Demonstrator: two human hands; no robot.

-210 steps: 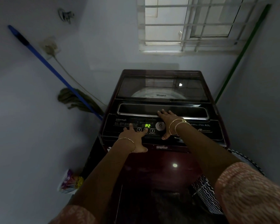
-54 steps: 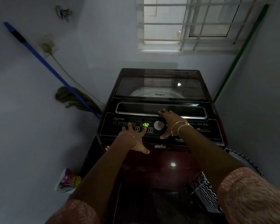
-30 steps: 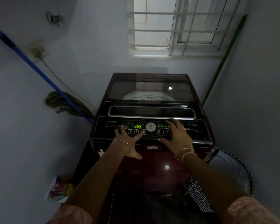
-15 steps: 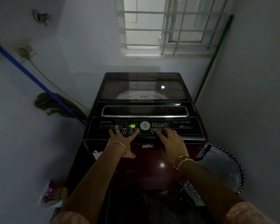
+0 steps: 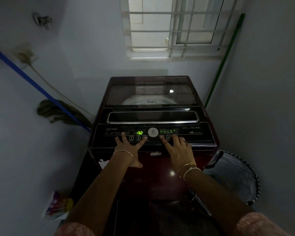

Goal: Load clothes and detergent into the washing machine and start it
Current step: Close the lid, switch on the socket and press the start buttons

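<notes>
A dark red top-loading washing machine [image 5: 160,181] stands before me with its glass lid [image 5: 152,94] closed. Its black control panel [image 5: 194,133] shows a green display [image 5: 139,133] reading 1:32. My left hand [image 5: 128,150] lies spread on the panel's left side, its index fingertip on the third button [image 5: 144,137]. My right hand [image 5: 178,149] rests flat on the panel's right side, fingertips on the buttons below the lit indicator icons. No clothes or detergent show through the lid.
A blue-handled mop [image 5: 58,111] leans on the left wall. A green pole [image 5: 223,60] leans in the right corner. A mesh laundry basket [image 5: 235,176] stands right of the machine. A colourful packet [image 5: 58,205] lies on the floor at left. A barred window [image 5: 174,28] is above.
The display changed from P2 to 1:32. My right hand came back from the lid handle to the buttons right of the dial. My left hand stayed on the left buttons.
</notes>
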